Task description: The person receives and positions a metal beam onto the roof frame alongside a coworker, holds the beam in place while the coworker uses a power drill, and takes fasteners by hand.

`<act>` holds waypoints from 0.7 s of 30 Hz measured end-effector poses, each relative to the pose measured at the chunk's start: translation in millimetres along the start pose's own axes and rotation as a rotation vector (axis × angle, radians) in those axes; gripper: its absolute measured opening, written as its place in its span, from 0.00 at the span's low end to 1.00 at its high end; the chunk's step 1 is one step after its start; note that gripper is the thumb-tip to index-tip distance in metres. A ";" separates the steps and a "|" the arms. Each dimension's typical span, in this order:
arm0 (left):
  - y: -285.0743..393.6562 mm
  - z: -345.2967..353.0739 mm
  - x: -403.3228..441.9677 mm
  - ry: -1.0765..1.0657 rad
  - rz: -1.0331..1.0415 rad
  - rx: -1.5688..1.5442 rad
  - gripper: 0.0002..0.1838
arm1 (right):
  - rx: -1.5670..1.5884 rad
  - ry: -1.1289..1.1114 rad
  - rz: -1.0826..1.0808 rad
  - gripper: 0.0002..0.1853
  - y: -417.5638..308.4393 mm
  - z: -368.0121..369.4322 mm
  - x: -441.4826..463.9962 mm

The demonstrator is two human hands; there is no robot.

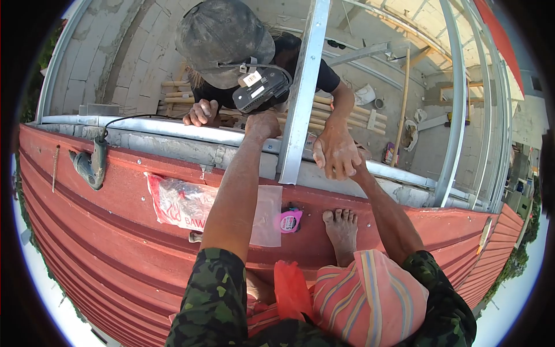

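- Rail [167,128] ran along the wall [179,149].
- Left hand [264,124] was over it, fingers hidden, grip impossible to tell!
- Stud [303,87] crossed it between both hands; steady bracing looked key.
- Right hand [363,154] sat partly behind the co-worker's hand [336,148], closure unclear too.

The stud [303,95] is bare silvery metal with a smooth, semi-glossy finish; the roof sheet [104,231] is ribbed, with a red coat, mostly matt. The bag [179,199] is thin, wrinkled, glossy plastic, the tape measure [289,221] has a smooth plastic case, and the drill [91,166] appears matt. The cap [217,40] is matt, dusty cloth; the poles [361,120] are smooth wood.
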State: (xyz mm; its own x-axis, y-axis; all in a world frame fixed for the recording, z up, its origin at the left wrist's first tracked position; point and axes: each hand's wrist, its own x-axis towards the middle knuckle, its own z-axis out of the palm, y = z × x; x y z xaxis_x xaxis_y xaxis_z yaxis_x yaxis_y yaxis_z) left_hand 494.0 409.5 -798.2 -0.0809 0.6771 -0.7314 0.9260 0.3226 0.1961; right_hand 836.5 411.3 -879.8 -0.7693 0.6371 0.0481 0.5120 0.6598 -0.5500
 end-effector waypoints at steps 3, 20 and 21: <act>5.2 -4.6 -3.2 -0.035 -0.048 0.026 0.17 | 0.070 0.042 0.055 0.18 4.9 6.2 -3.4; -1.1 8.7 10.1 0.018 -0.038 -0.065 0.24 | 0.191 -0.263 0.316 0.20 -24.4 -33.1 25.2; -0.8 10.1 10.0 0.011 -0.072 -0.071 0.25 | 0.191 -0.264 0.316 0.20 -22.4 -29.7 25.0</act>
State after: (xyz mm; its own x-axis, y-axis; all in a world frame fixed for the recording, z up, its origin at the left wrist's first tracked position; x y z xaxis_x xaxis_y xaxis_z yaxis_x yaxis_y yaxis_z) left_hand 496.1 409.4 -812.3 -0.1507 0.6578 -0.7380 0.8893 0.4162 0.1894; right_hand 817.1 424.3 -841.5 -0.6705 0.6554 -0.3477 0.6767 0.3481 -0.6488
